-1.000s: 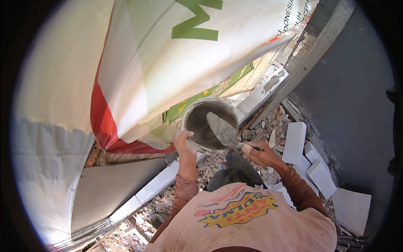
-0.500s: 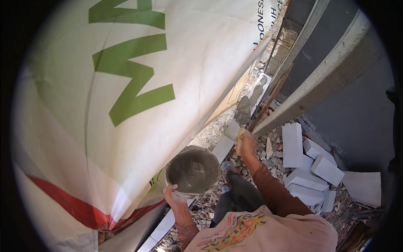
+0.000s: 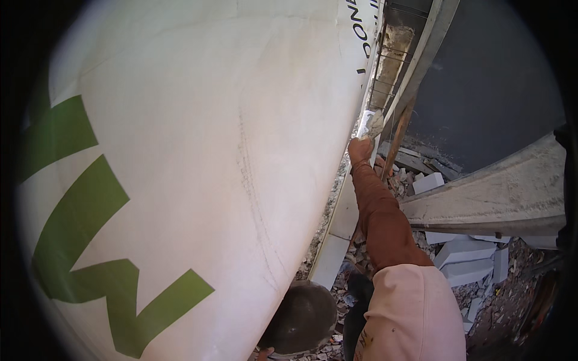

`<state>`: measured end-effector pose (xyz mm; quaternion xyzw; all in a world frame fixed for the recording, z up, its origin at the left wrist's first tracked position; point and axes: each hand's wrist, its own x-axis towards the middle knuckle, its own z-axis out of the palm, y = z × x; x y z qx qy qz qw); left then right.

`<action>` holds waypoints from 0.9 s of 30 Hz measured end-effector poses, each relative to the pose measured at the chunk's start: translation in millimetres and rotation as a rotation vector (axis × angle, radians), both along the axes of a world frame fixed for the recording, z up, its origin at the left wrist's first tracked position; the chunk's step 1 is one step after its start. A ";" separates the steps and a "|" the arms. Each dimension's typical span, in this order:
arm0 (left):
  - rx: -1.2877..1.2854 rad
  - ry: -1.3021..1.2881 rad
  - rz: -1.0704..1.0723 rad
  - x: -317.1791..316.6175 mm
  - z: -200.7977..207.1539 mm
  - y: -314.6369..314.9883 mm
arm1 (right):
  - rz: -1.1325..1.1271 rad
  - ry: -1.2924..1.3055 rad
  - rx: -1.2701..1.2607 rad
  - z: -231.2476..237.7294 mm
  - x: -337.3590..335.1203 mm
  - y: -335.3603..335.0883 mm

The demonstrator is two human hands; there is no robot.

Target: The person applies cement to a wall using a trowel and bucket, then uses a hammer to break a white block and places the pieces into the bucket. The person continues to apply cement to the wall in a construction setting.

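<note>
My right arm reaches far forward, and my right hand [image 3: 360,150] is closed on a trowel, whose handle is hidden in the fist. The mortar-covered trowel blade [image 3: 376,125] lies over the white blocks beside a wooden post. At the lower edge, part of my left hand [image 3: 265,353] shows, gripping the rim of a dark round mortar bucket [image 3: 304,319]. The bucket's inside is grey and smeared. A row of white blocks [image 3: 331,256] runs from beside the bucket up toward the trowel.
A large white tarp [image 3: 198,150] with green shapes bulges along the left. A pale beam [image 3: 494,186] slants in from the right above loose white blocks [image 3: 466,259] and rubble [image 3: 500,313]. Thin metal bars [image 3: 391,57] stand at the far end, beside a grey wall [image 3: 487,90].
My right hand has moved forward with the trowel, from open air over the rubble to the far blocks. The view has shifted, so the bucket and left hand appear lower.
</note>
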<state>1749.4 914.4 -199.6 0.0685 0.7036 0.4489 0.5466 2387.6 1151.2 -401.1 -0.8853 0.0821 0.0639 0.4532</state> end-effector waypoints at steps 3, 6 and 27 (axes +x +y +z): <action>0.352 0.727 -0.036 -10.1 -50.1 0.4 | 0.103 0.006 -0.101 -11.6 27.6 0.3; 0.248 0.730 -0.315 -10.3 -57.2 -8.4 | 0.103 0.039 -0.022 -27.5 39.9 5.0; 0.580 0.473 -0.560 21.4 -6.3 -29.0 | -0.077 0.419 0.233 -56.0 -38.5 -22.1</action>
